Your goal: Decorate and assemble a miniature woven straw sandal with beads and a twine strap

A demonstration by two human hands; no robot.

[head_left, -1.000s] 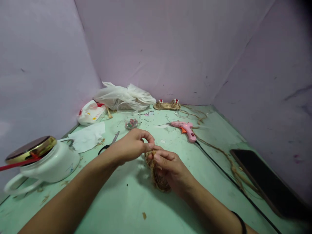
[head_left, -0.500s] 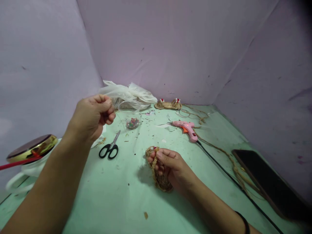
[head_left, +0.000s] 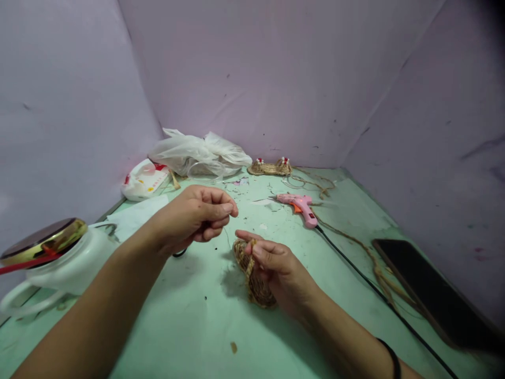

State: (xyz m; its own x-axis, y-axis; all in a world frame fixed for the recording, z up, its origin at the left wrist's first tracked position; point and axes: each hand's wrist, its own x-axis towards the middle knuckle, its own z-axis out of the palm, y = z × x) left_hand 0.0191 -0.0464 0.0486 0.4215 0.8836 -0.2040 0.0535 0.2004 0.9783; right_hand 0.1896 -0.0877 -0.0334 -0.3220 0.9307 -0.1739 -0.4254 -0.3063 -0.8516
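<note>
From where I stand, the woven slipper (head_left: pixel 262 295) is in the right hand (head_left: pixel 282 266), just on the inner side of its palm and reaching below the curled fingers; its sole faces partly toward the near edge, and a braided strap rises along it to the fingertips; the thumb and bent fingers pinch that strap closed, while the index finger reaches out straighter toward the other hand.

The left hand (head_left: pixel 201 216) hangs above and to the left of the slipper, apart from it; its thumb and index finger are pressed together and the other fingers curl in; a thin thread (head_left: pixel 228 238) shows between this hand and the slipper, seemingly held in the pinch, though its end is too fine to make out.

Both hands are over the green tabletop (head_left: pixel 181 326); the pink glue gun (head_left: pixel 298 204) lies beyond the right hand, its black cord (head_left: pixel 355 269) running toward the phone's side; the dark phone (head_left: pixel 430 295) lies farther right; at the back, a beaded woven pair (head_left: pixel 270 169) sits beside a white plastic bag (head_left: pixel 201 155).
</note>
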